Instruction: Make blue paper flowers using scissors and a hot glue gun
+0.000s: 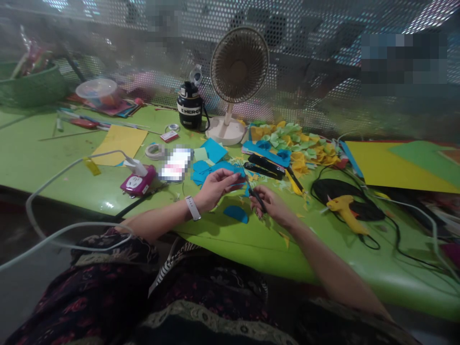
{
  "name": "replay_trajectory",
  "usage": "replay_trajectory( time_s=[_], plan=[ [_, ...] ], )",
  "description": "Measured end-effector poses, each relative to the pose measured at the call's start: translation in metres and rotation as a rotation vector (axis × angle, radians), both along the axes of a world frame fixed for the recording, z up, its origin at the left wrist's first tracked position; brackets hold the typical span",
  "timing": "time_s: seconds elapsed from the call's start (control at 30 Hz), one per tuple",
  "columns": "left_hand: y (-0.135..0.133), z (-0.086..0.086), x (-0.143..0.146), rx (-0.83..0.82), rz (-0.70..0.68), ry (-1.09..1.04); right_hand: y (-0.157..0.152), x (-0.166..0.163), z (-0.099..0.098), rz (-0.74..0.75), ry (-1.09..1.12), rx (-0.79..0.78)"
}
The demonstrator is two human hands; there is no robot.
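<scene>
My left hand (219, 186) is closed in a pinch on a piece of blue paper (238, 171), largely covered by the fingers. In my right hand (270, 203) are scissors (257, 200) with dark handles; their blades point up and left toward the paper. Whether the blades touch it I cannot tell. Below the hands a blue half-round paper piece (236, 213) lies on the green table (212, 235). More blue paper pieces (201, 171) are spread just beyond my left hand. A black stapler (266, 166) rests behind my right hand.
At the back stand a fan (239, 64) and a black bottle (189, 106). Cut yellow and green paper (298, 139) is heaped at their right. A yellow glue gun (345, 211) lies right, a phone (176, 164) and purple power adapter (138, 181) left. A white cable (68, 165) loops near my left arm.
</scene>
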State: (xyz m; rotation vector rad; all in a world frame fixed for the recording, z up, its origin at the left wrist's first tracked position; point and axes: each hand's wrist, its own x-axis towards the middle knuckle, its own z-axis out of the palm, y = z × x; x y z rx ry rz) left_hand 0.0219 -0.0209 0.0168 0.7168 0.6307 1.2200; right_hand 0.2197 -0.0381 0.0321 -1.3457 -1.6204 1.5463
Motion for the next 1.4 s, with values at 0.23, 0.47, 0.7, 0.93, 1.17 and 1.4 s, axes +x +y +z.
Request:
replay_trajectory(
  time_s=[0.23, 0.47, 0.7, 0.93, 1.17, 1.4],
  plan=[
    [-0.001, 0.001, 0.002, -0.016, 0.002, -0.013, -0.002, -0.002, 0.002, -0.018, -0.011, 0.014],
    [-0.002, 0.000, 0.002, -0.028, 0.006, -0.015, -0.004, -0.004, 0.004, -0.042, -0.035, 0.048],
    [0.000, 0.000, 0.001, -0.021, 0.020, -0.018, -0.004, -0.005, 0.006, -0.073, -0.037, 0.062],
    [0.003, -0.002, -0.001, 0.016, 0.024, -0.006, -0.006, -0.005, 0.012, -0.078, -0.097, 0.076],
    [0.006, -0.002, -0.004, 0.032, -0.026, 0.078, -0.003, 0.001, 0.011, -0.049, -0.114, 0.065],
    [0.004, -0.001, -0.006, 0.043, -0.102, 0.125, -0.001, 0.003, 0.010, -0.040, -0.096, 0.063]
  ],
)
